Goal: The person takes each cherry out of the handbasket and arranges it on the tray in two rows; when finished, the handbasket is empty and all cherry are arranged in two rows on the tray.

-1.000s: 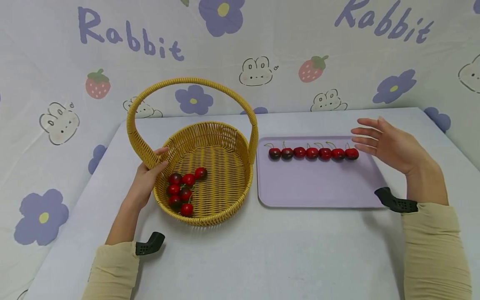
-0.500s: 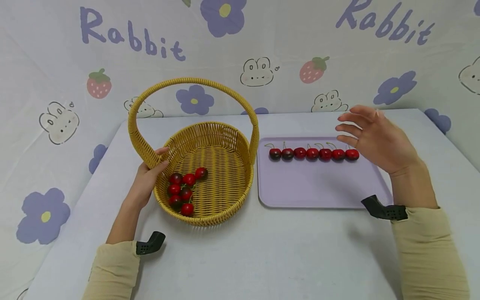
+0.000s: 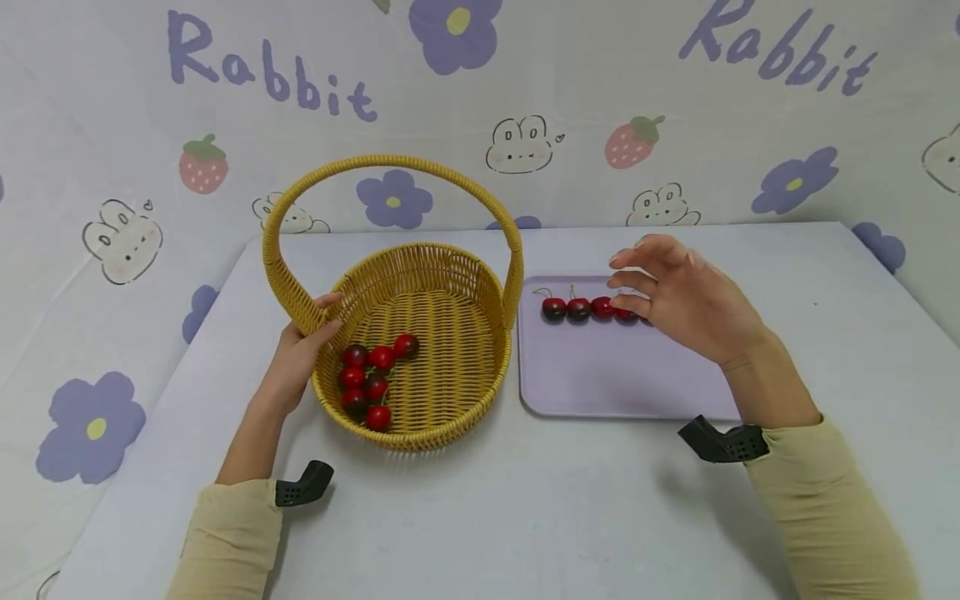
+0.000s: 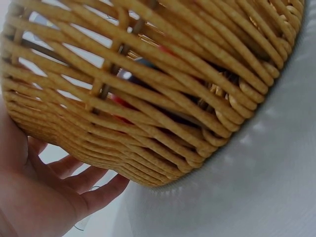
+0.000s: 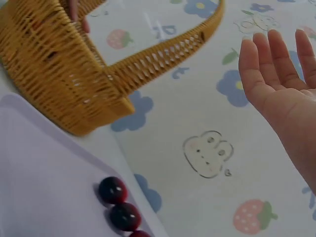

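A yellow woven basket (image 3: 450, 350) with a tall arched handle (image 3: 390, 161) stands on the left part of the table. My left hand (image 3: 296, 358) grips its left rim at the foot of the handle, thumb on the inner side; in the left wrist view the fingers (image 4: 106, 190) lie against the outer weave. Several dark red cherries (image 3: 382, 358) are gathered in the basket's left half. Over the lilac tray (image 3: 592, 383) hovers my right hand (image 3: 693, 304), fingers spread and holding nothing. Beneath it runs a row of cherries (image 3: 553, 309) along the tray's far side, its right end hidden by the hand.
The white table (image 3: 510, 508) extends in front of basket and tray. Behind it hangs a cloth (image 3: 585, 75) printed with rabbits, flowers and strawberries. A black wrist device (image 3: 723, 440) sticks out from the right sleeve, another black device (image 3: 303, 485) from the left.
My right hand has moved left from the tray's right edge to above the cherry row, covering its right end. The left hand keeps its grip on the basket.
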`<state>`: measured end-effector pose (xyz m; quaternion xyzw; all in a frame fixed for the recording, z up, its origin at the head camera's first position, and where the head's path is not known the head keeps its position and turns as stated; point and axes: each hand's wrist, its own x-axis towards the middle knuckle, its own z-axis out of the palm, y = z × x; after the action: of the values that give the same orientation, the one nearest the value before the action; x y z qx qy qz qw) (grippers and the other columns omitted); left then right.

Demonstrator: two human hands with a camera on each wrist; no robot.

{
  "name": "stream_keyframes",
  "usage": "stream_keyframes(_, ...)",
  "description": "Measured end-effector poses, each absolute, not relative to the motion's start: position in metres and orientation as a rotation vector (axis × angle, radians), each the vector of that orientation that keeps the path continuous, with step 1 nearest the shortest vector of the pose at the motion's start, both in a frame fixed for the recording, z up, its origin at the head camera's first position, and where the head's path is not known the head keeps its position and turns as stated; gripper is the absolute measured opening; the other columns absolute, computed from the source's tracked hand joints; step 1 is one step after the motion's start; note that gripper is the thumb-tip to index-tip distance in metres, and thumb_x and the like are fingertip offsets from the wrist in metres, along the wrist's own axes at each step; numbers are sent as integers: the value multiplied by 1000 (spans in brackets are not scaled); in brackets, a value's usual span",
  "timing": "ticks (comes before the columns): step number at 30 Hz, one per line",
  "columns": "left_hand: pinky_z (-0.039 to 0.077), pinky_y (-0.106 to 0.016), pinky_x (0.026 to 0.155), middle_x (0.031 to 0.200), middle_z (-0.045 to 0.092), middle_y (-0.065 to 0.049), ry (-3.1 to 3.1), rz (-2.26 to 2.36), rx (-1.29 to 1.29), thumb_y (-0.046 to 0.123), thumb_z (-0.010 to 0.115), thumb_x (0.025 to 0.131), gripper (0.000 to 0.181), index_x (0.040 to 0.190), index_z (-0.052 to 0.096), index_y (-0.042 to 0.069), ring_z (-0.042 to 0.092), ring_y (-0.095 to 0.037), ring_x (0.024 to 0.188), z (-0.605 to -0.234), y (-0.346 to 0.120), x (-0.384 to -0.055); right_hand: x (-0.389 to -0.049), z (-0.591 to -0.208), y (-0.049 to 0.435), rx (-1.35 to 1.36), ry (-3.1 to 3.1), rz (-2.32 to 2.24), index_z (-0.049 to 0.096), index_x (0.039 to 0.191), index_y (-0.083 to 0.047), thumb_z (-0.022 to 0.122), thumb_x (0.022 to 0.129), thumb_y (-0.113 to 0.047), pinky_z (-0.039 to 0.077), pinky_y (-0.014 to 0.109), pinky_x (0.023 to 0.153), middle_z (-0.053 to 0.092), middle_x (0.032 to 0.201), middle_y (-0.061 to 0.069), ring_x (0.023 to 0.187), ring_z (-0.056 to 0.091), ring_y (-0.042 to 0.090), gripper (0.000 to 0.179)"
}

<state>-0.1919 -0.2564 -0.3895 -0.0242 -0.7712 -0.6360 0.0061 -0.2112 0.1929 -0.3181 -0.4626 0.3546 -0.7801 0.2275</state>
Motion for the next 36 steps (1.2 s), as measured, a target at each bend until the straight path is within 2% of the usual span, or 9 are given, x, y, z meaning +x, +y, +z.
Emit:
stream_keyframes(9,20,-48,109,151,28,-14,-2410,-1991,-77,14,44,102,46,146,35,6,28,-29,136,-388,-255,-192,-212,-321,159,-1308,1020,-2007,50,130,-2,33,105,-17,35,39,102,49,130,12,119,45,29,33)
stream_keyframes(20,20,-47,108,151,28,-13,-2409,-2001,-80,16,44,102,46,146,34,7,29,-28,134,-389,-256,-193,-207,-326,120,-1070,1205,-1931,50,126,-7,42,103,-24,36,39,102,47,127,12,120,44,27,30)
stream_keyframes(28,21,-47,108,151,28,-13,-2403,-1998,-89,15,45,102,46,146,35,7,29,-28,135,-389,-256,-192,-207,-331,95,-981,1254,-1883,52,128,-9,46,102,-28,35,43,103,52,126,12,119,47,28,33)
stream_keyframes(31,21,-47,107,151,29,-13,-2402,-1998,-89,16,44,102,46,146,35,7,29,-28,134,-389,-256,-192,-206,-332,85,-878,1355,-1846,49,130,-5,47,102,-28,33,46,104,51,128,13,119,46,32,37)
stream_keyframes(36,21,-47,108,150,29,-13,-2404,-2000,-87,16,44,102,46,146,35,7,29,-28,134,-390,-256,-192,-205,-331,69,-747,1527,-1715,38,137,4,36,105,-21,29,48,106,47,131,21,123,42,39,40)
